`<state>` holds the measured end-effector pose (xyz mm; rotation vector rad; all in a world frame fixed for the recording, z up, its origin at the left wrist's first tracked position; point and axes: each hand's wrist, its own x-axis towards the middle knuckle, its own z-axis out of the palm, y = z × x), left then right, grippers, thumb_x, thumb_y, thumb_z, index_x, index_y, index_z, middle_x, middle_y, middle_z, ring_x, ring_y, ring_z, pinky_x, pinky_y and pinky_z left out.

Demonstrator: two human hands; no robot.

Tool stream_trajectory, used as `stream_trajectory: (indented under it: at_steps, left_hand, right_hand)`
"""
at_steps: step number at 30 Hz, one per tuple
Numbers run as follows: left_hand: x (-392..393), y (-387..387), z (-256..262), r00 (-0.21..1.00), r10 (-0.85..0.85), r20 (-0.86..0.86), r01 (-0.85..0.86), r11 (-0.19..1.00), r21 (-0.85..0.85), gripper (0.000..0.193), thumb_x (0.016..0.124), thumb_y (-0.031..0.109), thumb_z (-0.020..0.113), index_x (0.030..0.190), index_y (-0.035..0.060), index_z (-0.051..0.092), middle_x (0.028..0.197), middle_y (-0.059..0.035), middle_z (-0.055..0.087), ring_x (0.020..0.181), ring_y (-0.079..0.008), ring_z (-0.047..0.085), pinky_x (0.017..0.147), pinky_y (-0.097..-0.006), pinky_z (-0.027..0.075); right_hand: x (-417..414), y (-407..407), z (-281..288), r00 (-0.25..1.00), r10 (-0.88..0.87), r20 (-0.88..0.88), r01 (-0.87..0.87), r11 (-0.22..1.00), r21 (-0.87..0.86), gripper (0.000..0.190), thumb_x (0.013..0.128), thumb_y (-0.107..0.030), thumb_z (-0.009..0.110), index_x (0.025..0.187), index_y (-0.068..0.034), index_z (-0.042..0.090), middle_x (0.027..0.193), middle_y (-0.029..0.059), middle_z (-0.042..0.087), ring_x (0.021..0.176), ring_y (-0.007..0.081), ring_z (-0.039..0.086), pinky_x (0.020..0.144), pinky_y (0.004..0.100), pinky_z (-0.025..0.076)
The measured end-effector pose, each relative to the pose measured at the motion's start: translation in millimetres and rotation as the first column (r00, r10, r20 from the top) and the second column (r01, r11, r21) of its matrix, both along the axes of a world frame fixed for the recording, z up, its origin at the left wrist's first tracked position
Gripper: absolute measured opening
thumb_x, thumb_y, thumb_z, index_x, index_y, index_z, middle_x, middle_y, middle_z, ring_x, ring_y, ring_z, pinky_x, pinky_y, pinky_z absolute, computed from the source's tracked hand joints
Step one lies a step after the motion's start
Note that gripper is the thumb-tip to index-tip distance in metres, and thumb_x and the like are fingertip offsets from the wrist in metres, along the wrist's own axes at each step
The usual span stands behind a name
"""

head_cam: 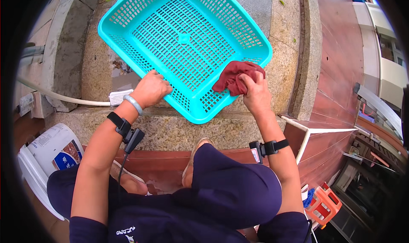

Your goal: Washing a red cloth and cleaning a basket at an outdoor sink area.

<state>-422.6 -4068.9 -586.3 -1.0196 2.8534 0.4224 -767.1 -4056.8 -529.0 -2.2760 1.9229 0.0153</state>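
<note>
A turquoise plastic basket (183, 38) with slotted walls and floor lies tilted in front of me on a stone ledge, its near corner reaching over the ledge's edge. My left hand (150, 89) grips the basket's near left rim, fingers curled over it. In my right hand (258, 93) is a bunched dark red cloth (235, 77), pressed against the basket's right corner and rim. The cloth hides part of that corner. Nothing lies inside the basket apart from the cloth's edge.
The speckled stone ledge (159, 128) runs across before my knees. A pale hose (73, 101) comes in from the left. A white plastic bucket (52, 147) stands at the left. An orange plastic container (324, 204) is at the lower right, near a white-edged corner of reddish paneling (322, 147).
</note>
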Motion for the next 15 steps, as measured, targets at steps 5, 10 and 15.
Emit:
stream_trajectory:
  at_steps: [5,10,15]
  left_hand:
    - [7,-8,2,0.991,0.107,0.075,-0.104,0.994,-0.045,0.007,0.075,0.013,0.058,0.069,0.0156,0.060,0.075,-0.0004,0.063,0.084,-0.0208,0.060,0.091,-0.0449,0.042]
    - [-49,45,10,0.994,-0.085,0.072,0.074,0.986,0.148,0.022,0.079,0.018,0.057,0.099,0.0165,0.064,0.089,-0.0036,0.065,0.091,-0.0226,0.061,0.095,-0.0520,0.038]
    - [-32,43,2,0.982,-0.182,0.050,0.167,0.961,0.220,0.024,0.081,0.021,0.053,0.102,0.0154,0.065,0.082,0.0010,0.065,0.079,-0.0178,0.064,0.074,-0.0365,0.045]
  right_hand:
    - [-31,-63,-8,0.987,-0.114,-0.117,0.110,0.993,-0.034,0.045,0.072,-0.005,0.065,0.112,-0.025,0.060,0.115,0.0126,0.049,0.094,0.0382,0.055,0.077,0.0482,0.052]
    - [59,28,2,0.995,0.018,0.100,-0.022,0.999,0.035,0.057,0.065,-0.002,0.067,0.117,-0.021,0.056,0.119,0.0182,0.044,0.094,0.0384,0.051,0.071,0.0458,0.053]
    - [83,81,-11,0.909,0.296,0.294,-0.324,0.945,0.050,0.059,0.062,-0.004,0.068,0.117,-0.024,0.060,0.119,0.0150,0.048,0.093,0.0334,0.051,0.065,0.0386,0.056]
